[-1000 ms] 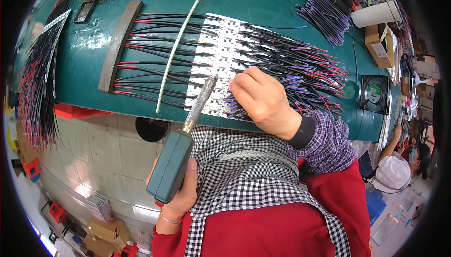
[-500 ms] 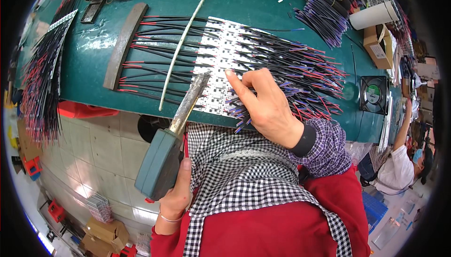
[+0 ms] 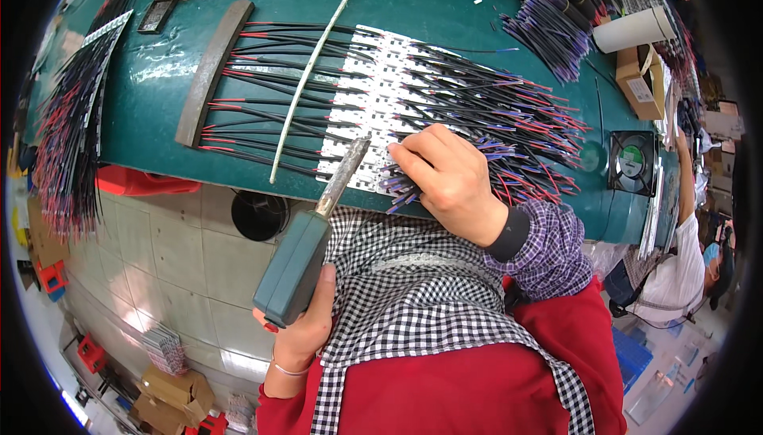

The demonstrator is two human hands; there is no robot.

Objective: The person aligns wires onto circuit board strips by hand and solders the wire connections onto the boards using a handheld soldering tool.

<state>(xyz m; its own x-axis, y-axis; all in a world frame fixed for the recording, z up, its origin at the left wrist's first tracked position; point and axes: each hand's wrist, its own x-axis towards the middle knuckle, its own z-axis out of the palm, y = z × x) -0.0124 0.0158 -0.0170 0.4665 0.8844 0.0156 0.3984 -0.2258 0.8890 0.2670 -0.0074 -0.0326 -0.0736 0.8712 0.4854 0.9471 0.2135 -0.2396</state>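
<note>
Two bare hands are in my view. The left hand (image 3: pixel 308 328) is wrapped around the dark green handle of a soldering iron (image 3: pixel 308 236). I read the iron's long axis as a diagonal — handle low and left, metal shaft rising rightward — with the tip over the white boards (image 3: pixel 372 101), pointing away from the person. The right hand (image 3: pixel 451 180) has its fingers curled near the boards' right edge, beside black wires (image 3: pixel 477 89); I cannot tell whether they pinch one. Left of the boards, a pale rod (image 3: pixel 314 61) lies across more wires.
</note>
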